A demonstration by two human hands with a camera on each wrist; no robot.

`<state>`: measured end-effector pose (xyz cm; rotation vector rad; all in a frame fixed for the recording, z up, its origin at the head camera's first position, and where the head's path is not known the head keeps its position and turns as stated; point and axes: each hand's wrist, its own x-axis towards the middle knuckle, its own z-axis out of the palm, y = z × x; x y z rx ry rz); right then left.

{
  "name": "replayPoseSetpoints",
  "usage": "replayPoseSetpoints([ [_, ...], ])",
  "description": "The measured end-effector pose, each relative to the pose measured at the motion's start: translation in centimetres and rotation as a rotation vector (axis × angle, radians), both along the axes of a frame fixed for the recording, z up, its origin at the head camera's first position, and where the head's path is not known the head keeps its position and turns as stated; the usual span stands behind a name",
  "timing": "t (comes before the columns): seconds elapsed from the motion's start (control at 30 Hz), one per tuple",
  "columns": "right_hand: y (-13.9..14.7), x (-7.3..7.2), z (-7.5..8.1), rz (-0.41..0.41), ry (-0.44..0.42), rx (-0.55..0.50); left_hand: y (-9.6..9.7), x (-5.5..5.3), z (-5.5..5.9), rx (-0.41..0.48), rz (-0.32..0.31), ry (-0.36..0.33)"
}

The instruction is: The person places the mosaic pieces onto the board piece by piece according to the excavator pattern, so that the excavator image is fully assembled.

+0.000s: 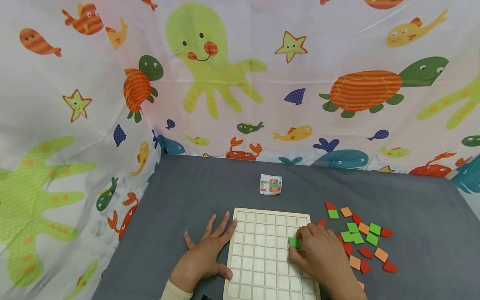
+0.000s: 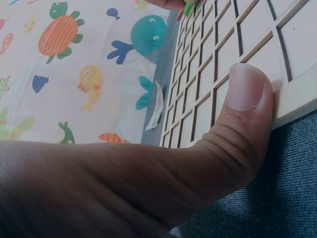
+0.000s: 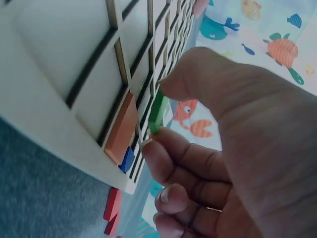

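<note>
A pale wooden grid board (image 1: 259, 251) lies on the grey cloth in the head view. My left hand (image 1: 205, 257) rests at its left side with fingers spread; the left wrist view shows the thumb (image 2: 246, 99) against the board's rim. Over the board's right part, my right hand (image 1: 325, 255) pinches a green square tile (image 1: 294, 242) between thumb and fingers. That green tile (image 3: 157, 112) is tilted close to the grid in the right wrist view. An orange tile (image 3: 123, 130) sits in an edge cell there, beside a small blue piece (image 3: 127, 159).
Loose red, orange and green tiles (image 1: 352, 227) lie scattered right of the board, some partly behind the right hand. A small printed pattern card (image 1: 270, 184) lies beyond the board. A sea-animal patterned curtain (image 1: 232, 104) hangs behind and at the left.
</note>
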<state>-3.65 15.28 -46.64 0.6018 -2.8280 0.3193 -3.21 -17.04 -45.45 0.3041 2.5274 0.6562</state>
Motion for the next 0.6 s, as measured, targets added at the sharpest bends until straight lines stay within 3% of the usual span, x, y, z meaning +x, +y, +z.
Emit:
replayPoseSetpoints([
  [0.4,-0.4,0.2,0.3,-0.001,-0.012,0.055,-0.5,0.0,-1.0,0.027,-0.017,0.045],
  [0.6,-0.4,0.3,0.3,-0.005,-0.02,0.064,-0.4,-0.1,-1.0,0.017,-0.02,0.03],
])
